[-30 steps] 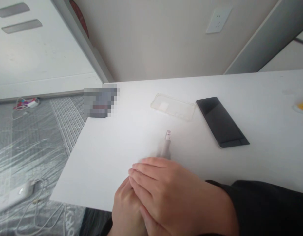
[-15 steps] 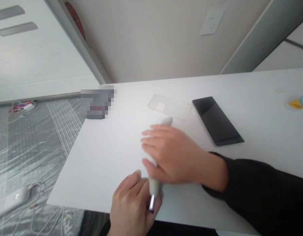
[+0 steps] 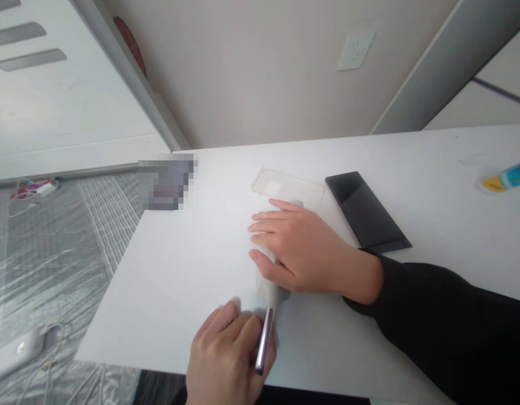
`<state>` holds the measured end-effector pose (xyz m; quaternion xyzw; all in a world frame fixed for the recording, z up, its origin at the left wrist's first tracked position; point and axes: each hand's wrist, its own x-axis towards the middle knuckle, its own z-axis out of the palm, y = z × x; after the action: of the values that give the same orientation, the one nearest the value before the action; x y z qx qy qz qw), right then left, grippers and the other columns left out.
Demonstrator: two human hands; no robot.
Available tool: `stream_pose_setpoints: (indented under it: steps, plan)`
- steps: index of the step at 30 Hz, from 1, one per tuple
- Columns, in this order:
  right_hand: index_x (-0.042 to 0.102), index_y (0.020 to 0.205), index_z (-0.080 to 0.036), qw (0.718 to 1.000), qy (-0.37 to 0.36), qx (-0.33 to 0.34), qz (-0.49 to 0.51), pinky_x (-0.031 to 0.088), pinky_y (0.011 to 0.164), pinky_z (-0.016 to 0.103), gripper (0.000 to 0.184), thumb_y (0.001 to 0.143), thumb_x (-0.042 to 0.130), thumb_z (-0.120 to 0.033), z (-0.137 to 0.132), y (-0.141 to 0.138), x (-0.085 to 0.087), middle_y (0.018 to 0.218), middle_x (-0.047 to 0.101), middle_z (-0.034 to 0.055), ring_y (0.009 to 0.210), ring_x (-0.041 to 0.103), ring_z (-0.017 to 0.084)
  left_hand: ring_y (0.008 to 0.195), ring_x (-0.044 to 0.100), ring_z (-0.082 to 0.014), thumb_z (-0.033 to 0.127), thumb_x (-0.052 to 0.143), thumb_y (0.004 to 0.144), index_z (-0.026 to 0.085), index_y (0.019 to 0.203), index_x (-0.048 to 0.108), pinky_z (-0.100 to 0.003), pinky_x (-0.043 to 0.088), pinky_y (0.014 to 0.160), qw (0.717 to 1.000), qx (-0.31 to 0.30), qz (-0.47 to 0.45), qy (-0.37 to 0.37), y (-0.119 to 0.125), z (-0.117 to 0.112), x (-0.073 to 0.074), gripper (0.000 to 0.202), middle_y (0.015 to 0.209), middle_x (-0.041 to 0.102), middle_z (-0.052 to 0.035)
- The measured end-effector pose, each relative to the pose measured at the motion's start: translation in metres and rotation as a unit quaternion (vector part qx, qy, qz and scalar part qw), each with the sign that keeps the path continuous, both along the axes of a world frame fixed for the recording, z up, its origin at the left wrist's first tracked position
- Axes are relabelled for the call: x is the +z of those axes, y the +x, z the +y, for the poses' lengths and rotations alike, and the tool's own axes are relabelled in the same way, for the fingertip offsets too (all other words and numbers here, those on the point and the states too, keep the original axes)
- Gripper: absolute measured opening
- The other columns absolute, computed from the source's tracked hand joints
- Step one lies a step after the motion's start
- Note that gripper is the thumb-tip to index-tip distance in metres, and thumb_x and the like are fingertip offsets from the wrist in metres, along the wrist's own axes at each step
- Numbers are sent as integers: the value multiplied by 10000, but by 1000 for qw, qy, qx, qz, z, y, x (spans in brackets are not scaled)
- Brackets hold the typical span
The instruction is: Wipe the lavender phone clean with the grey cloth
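Near the desk's front edge, my left hand [image 3: 226, 351] is closed around a slim thing with a shiny purple metallic edge [image 3: 265, 343]; it looks like a phone seen edge-on. My right hand [image 3: 299, 247] lies over the far part, its fingers stretched and spread to the left. Under its palm and thumb shows a whitish, soft-looking piece [image 3: 268, 289], perhaps a cloth or wipe, covering that part. What lies beneath is hidden. Just beyond my right fingertips is a clear phone case [image 3: 287, 184]. A flat dark rectangular slab [image 3: 367, 211] lies right of the case.
The white desk [image 3: 167, 292] meets the wall at the back. At its back left corner lies a pixelated object [image 3: 169, 183]. A blue and yellow tube or bottle [image 3: 508, 177] is at the far right. A white power strip [image 3: 21, 349] and cables lie on the floor at left.
My right hand has moved away from me along the held thing, with the whitish piece. More of the purple edge now shows above my left hand, which has stayed about in place.
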<state>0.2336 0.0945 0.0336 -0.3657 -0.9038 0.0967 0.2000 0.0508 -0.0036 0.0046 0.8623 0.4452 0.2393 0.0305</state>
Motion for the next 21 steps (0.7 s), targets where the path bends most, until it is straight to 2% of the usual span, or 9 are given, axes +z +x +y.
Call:
stream_pose_setpoints:
  steps: [2, 4, 7, 9, 11, 14, 17, 19, 21]
  plan:
    - [762, 847, -142, 1000, 18, 17, -1, 324, 1201, 528, 382, 1003, 462, -322, -6, -2, 3, 939, 777, 99, 1209, 630, 306, 531, 556, -155, 79, 527, 882, 223, 639, 505, -268, 449, 516, 1000, -6, -5, 0, -2, -1, -2, 283, 540, 571, 20]
    - [766, 872, -135, 997, 43, 60, -2, 346, 1197, 491, 368, 979, 500, -366, -28, -13, 2, 948, 777, 104, 1221, 616, 316, 556, 607, -159, 71, 486, 852, 228, 699, 531, -262, 478, 523, 1000, -7, -18, 20, -6, -3, -10, 224, 591, 623, 8]
    - [746, 940, -125, 991, 79, 106, 14, 478, 1068, 392, 419, 992, 490, -454, -64, -35, -4, 1080, 765, 125, 1056, 671, 264, 604, 678, -187, 43, 414, 800, 214, 833, 569, -288, 521, 548, 993, 53, 11, 103, -12, -7, -24, 232, 701, 709, -36]
    - [729, 969, -121, 990, 81, 112, 22, 514, 995, 382, 435, 1003, 467, -467, -73, -43, -7, 1121, 753, 141, 990, 674, 250, 617, 688, -200, 27, 404, 779, 201, 873, 577, -304, 530, 562, 988, 79, 35, 131, -13, -9, -29, 263, 728, 724, -52]
    - [728, 944, -109, 992, 60, 110, 20, 521, 968, 400, 413, 979, 482, -439, -65, -40, -7, 1032, 755, 146, 935, 668, 262, 584, 657, -186, 25, 416, 770, 215, 818, 557, -287, 510, 543, 993, 57, 20, 103, -12, -7, -27, 242, 691, 702, -34]
    - [735, 874, -99, 996, 12, 85, -10, 506, 995, 439, 361, 938, 512, -376, -33, -23, 0, 899, 742, 132, 895, 662, 274, 544, 588, -166, 63, 464, 819, 232, 704, 509, -262, 474, 520, 999, 8, -17, 38, -6, -3, -14, 210, 597, 622, 2]
    - [738, 860, -109, 999, -21, 23, -28, 437, 1105, 491, 310, 944, 488, -272, -9, -8, 7, 966, 757, 137, 1026, 669, 284, 541, 549, -159, 95, 533, 890, 224, 646, 497, -258, 467, 545, 1000, 1, -3, 6, -2, -1, -3, 278, 545, 564, 18]
    - [746, 902, -103, 1000, -11, 3, -25, 370, 1171, 526, 316, 954, 458, -222, -9, -8, 7, 1031, 763, 146, 1180, 631, 303, 527, 534, -152, 91, 537, 906, 224, 629, 484, -253, 460, 548, 1000, 5, -1, 6, -1, 0, -2, 311, 524, 538, 27]
    - [753, 977, -72, 1000, 14, 12, -21, 300, 1224, 541, 339, 965, 456, -235, -23, -16, 4, 1082, 760, 164, 1286, 574, 326, 543, 563, -156, 114, 520, 907, 227, 658, 504, -250, 468, 547, 1000, 1, -12, 16, -2, -1, -6, 275, 548, 563, 23]
